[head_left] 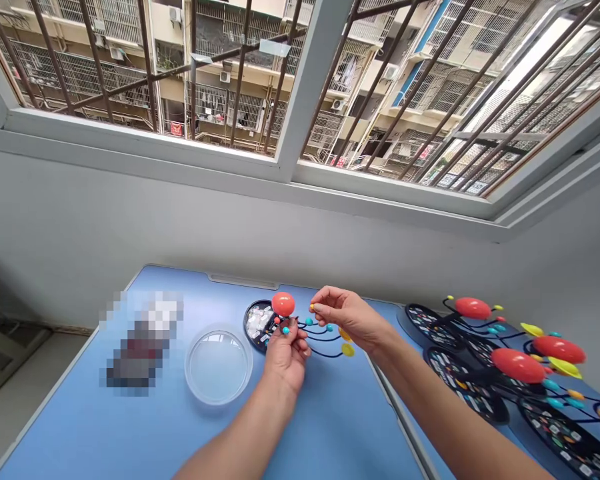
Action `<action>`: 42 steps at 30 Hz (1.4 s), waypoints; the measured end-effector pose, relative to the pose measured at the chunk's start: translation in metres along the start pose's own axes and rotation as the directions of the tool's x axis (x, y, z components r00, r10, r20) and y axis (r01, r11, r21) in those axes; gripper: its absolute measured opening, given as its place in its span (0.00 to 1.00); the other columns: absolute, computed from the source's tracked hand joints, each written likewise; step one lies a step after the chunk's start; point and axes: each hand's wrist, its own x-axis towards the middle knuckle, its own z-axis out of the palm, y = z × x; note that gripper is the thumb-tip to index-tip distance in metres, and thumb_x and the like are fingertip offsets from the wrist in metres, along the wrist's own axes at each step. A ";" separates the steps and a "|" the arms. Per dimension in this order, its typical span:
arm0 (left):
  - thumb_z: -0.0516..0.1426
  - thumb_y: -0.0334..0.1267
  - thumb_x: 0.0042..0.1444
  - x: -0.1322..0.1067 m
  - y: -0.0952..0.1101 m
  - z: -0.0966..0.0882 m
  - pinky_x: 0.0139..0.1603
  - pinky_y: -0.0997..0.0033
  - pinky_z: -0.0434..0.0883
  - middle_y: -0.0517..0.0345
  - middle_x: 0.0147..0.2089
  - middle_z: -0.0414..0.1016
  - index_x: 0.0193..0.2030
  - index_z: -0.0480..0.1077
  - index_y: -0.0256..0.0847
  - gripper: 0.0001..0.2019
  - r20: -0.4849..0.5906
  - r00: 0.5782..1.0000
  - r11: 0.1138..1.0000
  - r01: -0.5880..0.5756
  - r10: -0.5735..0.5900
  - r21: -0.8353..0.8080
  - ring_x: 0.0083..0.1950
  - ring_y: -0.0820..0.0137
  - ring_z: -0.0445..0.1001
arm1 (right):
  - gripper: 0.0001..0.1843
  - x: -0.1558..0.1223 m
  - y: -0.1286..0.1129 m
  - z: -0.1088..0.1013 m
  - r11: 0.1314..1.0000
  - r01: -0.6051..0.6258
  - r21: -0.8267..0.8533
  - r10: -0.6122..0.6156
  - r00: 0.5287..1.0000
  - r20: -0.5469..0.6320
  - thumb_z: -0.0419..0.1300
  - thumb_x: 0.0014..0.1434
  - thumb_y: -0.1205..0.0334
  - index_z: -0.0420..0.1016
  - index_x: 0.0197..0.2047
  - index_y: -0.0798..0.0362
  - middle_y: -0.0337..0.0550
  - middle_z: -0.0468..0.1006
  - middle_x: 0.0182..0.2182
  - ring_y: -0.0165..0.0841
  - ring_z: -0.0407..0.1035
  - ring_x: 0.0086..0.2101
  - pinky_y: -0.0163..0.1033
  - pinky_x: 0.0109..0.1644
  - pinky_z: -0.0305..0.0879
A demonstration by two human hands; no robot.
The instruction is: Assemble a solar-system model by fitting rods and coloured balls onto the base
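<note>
A small solar-system model (283,305) stands on the blue table (130,433): a black round base, an orange-red ball on top, and thin black wire arms carrying teal and yellow beads. My left hand (287,353) is closed on the model's centre stem just below the ball. My right hand (347,313) is raised to the right of the ball and pinches a small yellow bead (311,307) between thumb and fingertips.
A clear round plastic lid (219,365) lies left of the model, and a blurred object (143,340) lies further left. Several finished models (520,363) with orange balls crowd the right side. A grey wall and barred window rise behind.
</note>
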 end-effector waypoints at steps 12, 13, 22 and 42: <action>0.62 0.30 0.45 0.000 -0.001 -0.001 0.17 0.82 0.55 0.62 0.17 0.66 0.28 0.63 0.36 0.10 0.011 1.000 0.999 0.019 -0.019 -0.028 0.15 0.81 0.59 | 0.04 0.004 0.009 0.014 0.788 0.170 -0.592 -0.216 0.976 -0.008 0.61 0.43 0.61 0.73 0.22 0.51 0.36 0.71 0.20 0.29 0.61 0.24 0.35 0.29 0.57; 0.62 0.30 0.44 0.000 -0.001 0.000 0.17 0.82 0.55 0.62 0.17 0.66 0.28 0.63 0.36 0.10 0.010 1.000 0.999 0.021 -0.020 -0.031 0.15 0.81 0.59 | 0.04 0.004 0.008 0.015 0.769 0.177 -0.615 -0.226 0.974 -0.003 0.60 0.43 0.61 0.73 0.22 0.51 0.36 0.71 0.19 0.30 0.61 0.24 0.35 0.29 0.57; 0.64 0.32 0.41 -0.001 -0.001 0.001 0.18 0.82 0.54 0.63 0.17 0.64 0.26 0.62 0.36 0.12 -0.010 0.999 0.999 0.036 -0.036 -0.025 0.16 0.81 0.58 | 0.06 0.001 0.007 0.020 0.527 0.263 -0.808 -0.347 0.934 0.078 0.57 0.47 0.62 0.72 0.22 0.49 0.38 0.71 0.22 0.29 0.63 0.23 0.34 0.28 0.57; 0.56 0.25 0.44 -0.002 -0.003 0.008 0.17 0.81 0.55 0.60 0.17 0.66 0.24 0.63 0.34 0.05 -0.004 1.000 0.996 0.000 -0.001 -0.090 0.15 0.81 0.59 | 0.14 -0.001 0.018 0.027 0.202 0.387 -0.899 -0.469 0.845 0.258 0.49 0.51 0.71 0.70 0.21 0.50 0.39 0.68 0.21 0.28 0.63 0.22 0.31 0.23 0.57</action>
